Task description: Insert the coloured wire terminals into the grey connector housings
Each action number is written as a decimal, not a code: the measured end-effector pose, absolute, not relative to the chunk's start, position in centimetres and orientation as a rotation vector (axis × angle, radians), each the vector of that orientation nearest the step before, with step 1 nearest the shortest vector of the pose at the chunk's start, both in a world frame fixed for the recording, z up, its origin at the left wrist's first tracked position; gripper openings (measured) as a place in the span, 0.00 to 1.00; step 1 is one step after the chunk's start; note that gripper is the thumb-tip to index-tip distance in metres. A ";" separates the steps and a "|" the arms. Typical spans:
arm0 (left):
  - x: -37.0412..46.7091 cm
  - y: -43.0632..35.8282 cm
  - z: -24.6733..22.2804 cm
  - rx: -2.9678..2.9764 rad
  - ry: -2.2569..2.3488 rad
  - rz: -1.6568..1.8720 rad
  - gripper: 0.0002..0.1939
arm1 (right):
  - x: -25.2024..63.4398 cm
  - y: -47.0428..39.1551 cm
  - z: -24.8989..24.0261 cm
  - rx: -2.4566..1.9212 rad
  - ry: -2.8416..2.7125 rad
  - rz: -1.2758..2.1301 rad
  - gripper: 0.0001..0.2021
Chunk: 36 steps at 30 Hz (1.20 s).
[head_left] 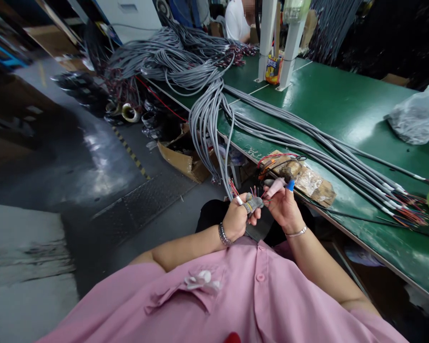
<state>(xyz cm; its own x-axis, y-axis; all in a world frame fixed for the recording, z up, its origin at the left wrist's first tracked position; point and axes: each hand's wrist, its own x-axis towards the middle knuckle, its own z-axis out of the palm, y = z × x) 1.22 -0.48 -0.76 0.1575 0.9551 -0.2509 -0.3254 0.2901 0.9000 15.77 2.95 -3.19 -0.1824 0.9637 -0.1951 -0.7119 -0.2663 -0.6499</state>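
Observation:
My left hand (238,216) is closed around the end of a grey cable (230,183), with a grey knitted cover on its thumb. A white band (239,200) shows on the cable where it meets this hand. Thin coloured wires (255,191) fan out above the covered thumb. Close beside it, my right hand (286,207) pinches at the thin wires' ends; one finger has a pale pink wrapping and another a blue cap (291,185). Its exact grip is too small to make out fully. Behind the hands, a tape-wrapped block (312,183) lies at the bench edge.
Grey cable bundles (207,102) hang over the edge of the green bench (361,114) and stretch across it to the right. A cardboard box (180,157) stands below. A plastic bag (420,114) lies at right. Another person (237,21) is behind the bench.

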 end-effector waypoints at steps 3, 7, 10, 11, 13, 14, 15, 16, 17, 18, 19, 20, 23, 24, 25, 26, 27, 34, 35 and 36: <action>0.7 -0.9 -0.9 0.839 0.989 1.063 0.18 | 16.9 2.2 -3.3 -0.745 -0.628 1.848 0.27; -0.1 -1.3 -1.5 0.939 0.992 1.017 0.17 | 18.5 1.3 -2.9 -0.811 -0.872 1.994 0.24; -0.5 -1.4 -2.0 1.029 0.983 0.970 0.17 | 18.9 1.2 -2.2 -0.905 -0.998 1.985 0.17; -0.6 -1.5 -2.0 1.053 0.980 0.954 0.17 | 18.9 1.3 -1.9 -0.934 -1.026 1.970 0.15; -0.8 -1.5 -1.9 1.102 0.976 0.901 0.17 | 18.8 1.4 -1.4 -0.963 -1.083 1.936 0.12; -0.8 -1.5 -1.8 1.128 0.972 0.855 0.17 | 18.7 1.5 -1.2 -0.968 -1.115 1.920 0.12; -0.8 -1.5 -1.6 1.154 0.965 0.794 0.17 | 18.6 1.5 -1.1 -0.972 -1.153 1.904 0.12; -0.8 -1.5 -1.4 1.180 0.955 0.723 0.17 | 18.4 1.5 -0.9 -0.975 -1.199 1.890 0.12; -0.8 -1.5 -1.3 1.203 0.943 0.652 0.17 | 18.2 1.5 -0.8 -0.980 -1.250 1.876 0.13; -0.7 -1.5 -1.1 1.221 0.931 0.589 0.16 | 18.0 1.5 -0.8 -0.988 -1.301 1.861 0.13; -0.7 -1.5 -1.0 1.234 0.924 0.544 0.16 | 17.8 1.4 -0.7 -0.997 -1.344 1.844 0.13; -0.6 -1.5 -1.0 1.238 0.926 0.522 0.16 | 17.7 1.4 -0.7 -1.004 -1.373 1.819 0.13; -0.6 -1.5 -1.1 1.189 0.964 0.561 0.16 | 17.5 1.1 -1.0 -1.011 -1.327 1.725 0.14; -0.6 -1.5 -1.2 1.159 0.976 0.597 0.17 | 17.7 1.0 -1.2 -1.014 -1.276 1.703 0.15; -0.6 -1.5 -1.4 1.129 0.983 0.638 0.17 | 17.8 0.8 -1.5 -1.018 -1.213 1.698 0.16; -0.6 -1.4 -1.5 1.100 0.990 0.683 0.18 | 18.0 0.5 -1.9 -1.023 -1.144 1.711 0.17; -0.6 -1.4 -1.6 1.072 0.999 0.730 0.18 | 18.2 0.2 -2.3 -1.024 -1.076 1.737 0.18; -0.2 -1.2 -2.0 0.984 1.060 0.882 0.19 | 17.1 -2.5 -3.3 -0.972 -0.986 1.597 0.12; -0.1 -1.2 -2.0 0.989 1.058 0.883 0.19 | 16.8 -2.6 -3.0 -0.990 -1.014 1.534 0.10; -0.1 -1.2 -2.0 0.994 1.053 0.881 0.19 | 16.5 -2.5 -2.7 -1.001 -1.039 1.484 0.09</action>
<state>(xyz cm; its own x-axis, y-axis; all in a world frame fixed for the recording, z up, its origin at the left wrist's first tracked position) -0.09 -1.22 -2.03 0.2621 0.9254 -0.2739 -0.1065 0.3098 0.9448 16.48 -2.53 -2.68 -0.1325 0.9885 -0.0722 -0.2705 -0.1061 -0.9569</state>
